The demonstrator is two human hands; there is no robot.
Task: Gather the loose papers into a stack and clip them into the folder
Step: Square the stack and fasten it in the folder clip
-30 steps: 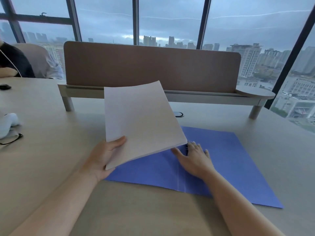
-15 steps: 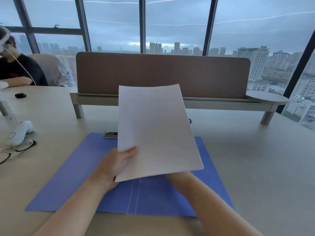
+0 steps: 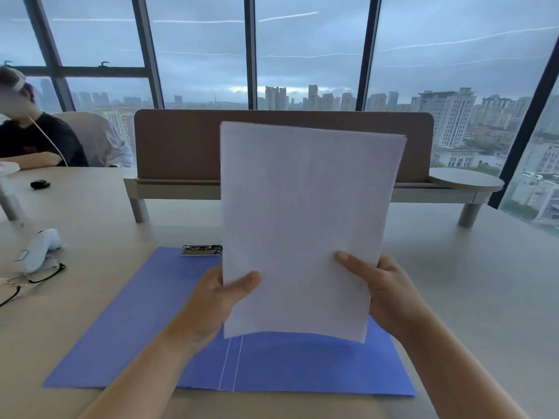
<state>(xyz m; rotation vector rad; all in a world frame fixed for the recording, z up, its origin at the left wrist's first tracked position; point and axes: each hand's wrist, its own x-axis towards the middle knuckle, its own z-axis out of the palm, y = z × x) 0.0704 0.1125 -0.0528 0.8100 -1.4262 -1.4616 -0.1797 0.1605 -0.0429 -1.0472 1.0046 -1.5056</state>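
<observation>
A stack of white papers (image 3: pixel 305 225) stands nearly upright in front of me, its lower edge just above the open blue folder (image 3: pixel 142 322) that lies flat on the table. My left hand (image 3: pixel 217 300) grips the stack's lower left edge, thumb on the front. My right hand (image 3: pixel 384 291) grips the lower right edge the same way. The folder's metal clip (image 3: pixel 201 250) shows at its far edge, left of the papers. The papers hide the folder's middle and far right part.
A brown desk divider (image 3: pixel 181 143) on a raised shelf crosses the table behind the papers. Black glasses (image 3: pixel 33 279) and a white object (image 3: pixel 37 249) lie at the left. A person in a black top (image 3: pixel 36 140) sits at the far left. Windows behind.
The stack has been raised from a slant to nearly upright. My right hand left the folder and now holds the papers' right edge. The view has shifted left across the folder.
</observation>
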